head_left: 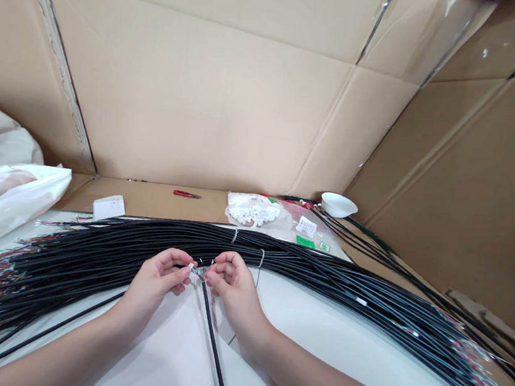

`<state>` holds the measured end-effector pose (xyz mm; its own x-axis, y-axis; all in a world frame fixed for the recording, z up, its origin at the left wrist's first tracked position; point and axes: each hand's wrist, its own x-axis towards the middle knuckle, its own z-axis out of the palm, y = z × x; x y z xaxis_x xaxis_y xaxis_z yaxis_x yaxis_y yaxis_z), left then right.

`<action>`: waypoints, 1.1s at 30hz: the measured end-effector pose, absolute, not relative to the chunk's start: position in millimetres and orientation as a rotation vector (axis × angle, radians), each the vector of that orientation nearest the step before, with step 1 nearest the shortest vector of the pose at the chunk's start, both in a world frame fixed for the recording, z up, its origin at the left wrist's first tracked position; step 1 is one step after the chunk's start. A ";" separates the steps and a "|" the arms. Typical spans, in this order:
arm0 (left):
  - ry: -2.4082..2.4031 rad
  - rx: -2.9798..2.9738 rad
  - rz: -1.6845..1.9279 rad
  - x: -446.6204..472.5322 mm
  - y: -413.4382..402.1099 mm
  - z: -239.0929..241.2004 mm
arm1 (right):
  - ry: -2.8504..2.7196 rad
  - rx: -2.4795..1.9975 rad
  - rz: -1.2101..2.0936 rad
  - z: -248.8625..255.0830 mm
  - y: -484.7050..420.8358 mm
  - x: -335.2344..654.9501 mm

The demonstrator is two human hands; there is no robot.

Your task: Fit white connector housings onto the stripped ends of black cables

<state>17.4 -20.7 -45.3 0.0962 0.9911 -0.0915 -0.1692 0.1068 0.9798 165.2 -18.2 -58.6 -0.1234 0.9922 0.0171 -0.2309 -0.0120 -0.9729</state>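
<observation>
A single black cable (214, 342) runs up from the bottom edge, its stripped end fanned into thin wires between my hands. My left hand (164, 275) pinches a small white connector (191, 266) with some of those wires at it. Between thumb and forefinger, my right hand (233, 285) grips thin orange-looking wires (210, 270) from the same end. Whether any wire sits inside the connector is too small to tell. Just behind both hands lies a thick bundle of black cables (136, 247), tied in places, with colourful stripped ends at both sides.
Cardboard walls (194, 96) stand behind and at right. Along the back are a bag of small white connectors (255, 212), red-handled snips (186, 194), a white bowl (339, 205), a white paper piece (109, 207) and green labels (305, 242). White plastic bags (11, 186) lie left.
</observation>
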 end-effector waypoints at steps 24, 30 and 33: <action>1.025 1.149 1.100 18.2 -21.2 -45.4 | -1.392 -1.238 1.267 -54.4 -21.1 166.8; 1.030 1.202 1.078 17.1 -19.9 -46.9 | -1.348 -1.201 1.300 -49.6 -20.6 166.2; 1.029 1.201 1.072 16.5 -20.4 -47.2 | -1.346 -1.181 1.285 -50.9 -19.8 166.1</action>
